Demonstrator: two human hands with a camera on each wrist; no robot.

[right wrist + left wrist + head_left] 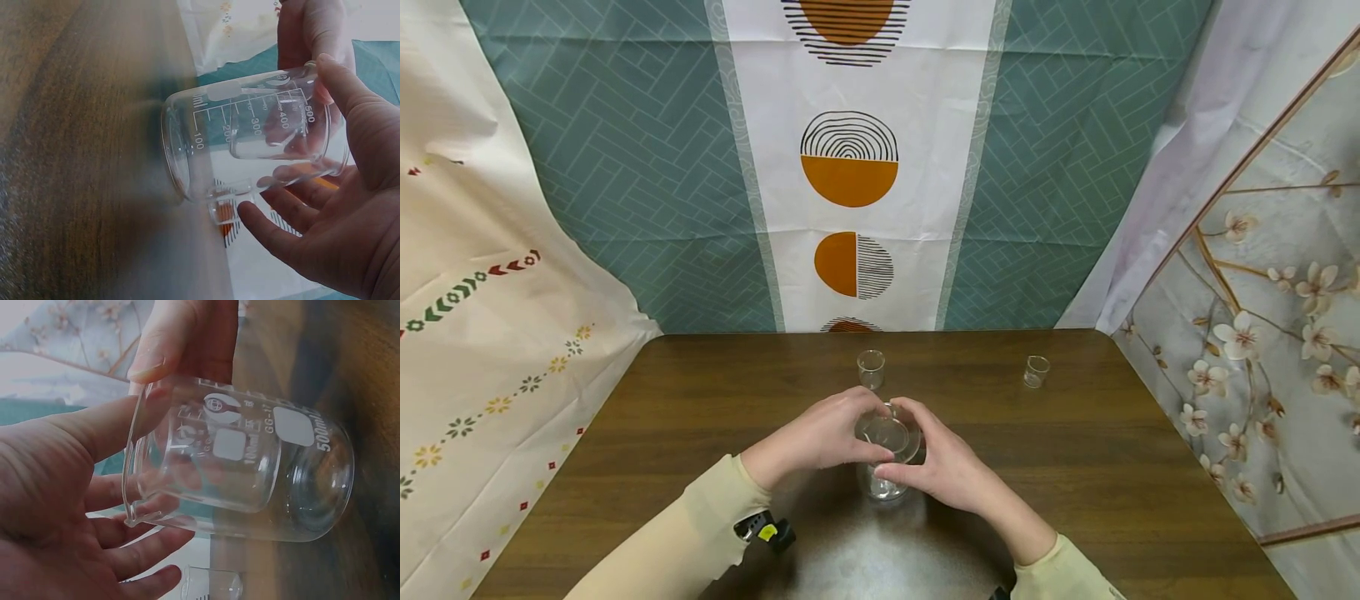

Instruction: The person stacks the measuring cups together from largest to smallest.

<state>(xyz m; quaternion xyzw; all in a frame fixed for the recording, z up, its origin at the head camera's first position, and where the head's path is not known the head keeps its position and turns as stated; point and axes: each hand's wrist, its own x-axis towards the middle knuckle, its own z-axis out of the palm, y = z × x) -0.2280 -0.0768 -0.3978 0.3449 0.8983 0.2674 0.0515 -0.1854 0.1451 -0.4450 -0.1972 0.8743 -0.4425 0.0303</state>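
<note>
A large clear beaker (pixel 319 481), marked 500 ml, has a smaller glass beaker (pixel 244 481) inside, its base well above the large one's floor. Both hands curl around the upper rims from opposite sides. My left hand (pixel 831 433) has its thumb on the near side and its fingers behind the glass. My right hand (pixel 947 462) mirrors it, thumb tip at the large rim (pixel 336 134). Which fingertips bear on the inner beaker I cannot tell through the glass. The large beaker is upright in the head view, its base at or just over the tabletop.
Beyond the hands on the brown wooden table (pixel 715 400) stands a small glass beaker (pixel 871 369). Another small glass beaker (pixel 1036 372) sits at the back right. Patterned cloth (pixel 647 167) hangs behind the table, with flowered cloth (pixel 1247 350) on the right.
</note>
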